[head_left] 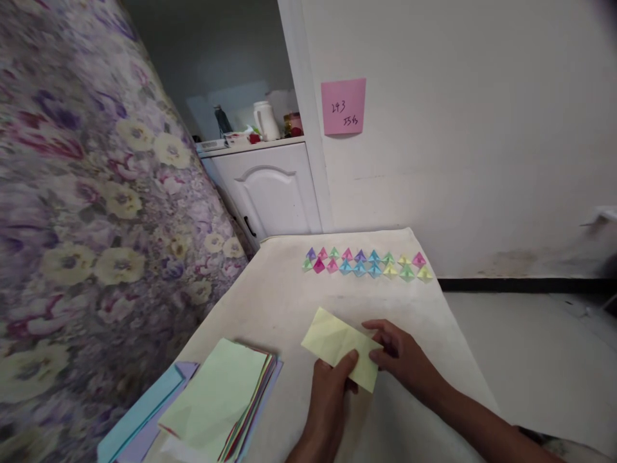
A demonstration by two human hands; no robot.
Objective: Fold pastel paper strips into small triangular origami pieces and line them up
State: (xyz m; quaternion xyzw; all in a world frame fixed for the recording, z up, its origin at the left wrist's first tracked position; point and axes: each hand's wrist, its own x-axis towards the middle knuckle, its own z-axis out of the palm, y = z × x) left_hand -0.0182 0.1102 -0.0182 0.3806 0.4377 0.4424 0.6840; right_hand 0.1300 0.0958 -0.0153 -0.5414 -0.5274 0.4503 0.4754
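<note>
A pale yellow sheet of paper [332, 335], folded into a rectangle with faint creases, is held tilted above the table. My left hand [332, 392] grips its lower edge, thumb on top and fingers underneath. At its right end, my right hand [398, 350] pinches the edge between thumb and fingers. Beyond the hands, two rows of small folded paper pieces [359, 267] in pink, purple, blue, green and yellow line the table's far side. To the left of my hands lies a stack of coloured paper [219, 389] with a light green sheet on top.
The table [270, 289] has a pale cover. Blue paper [144, 411] and purple sheets lie at its left edge beside a floral curtain [110, 212]. Behind stand a white cabinet [270, 186] holding a white jug [266, 121], and a wall with a pink note [344, 106].
</note>
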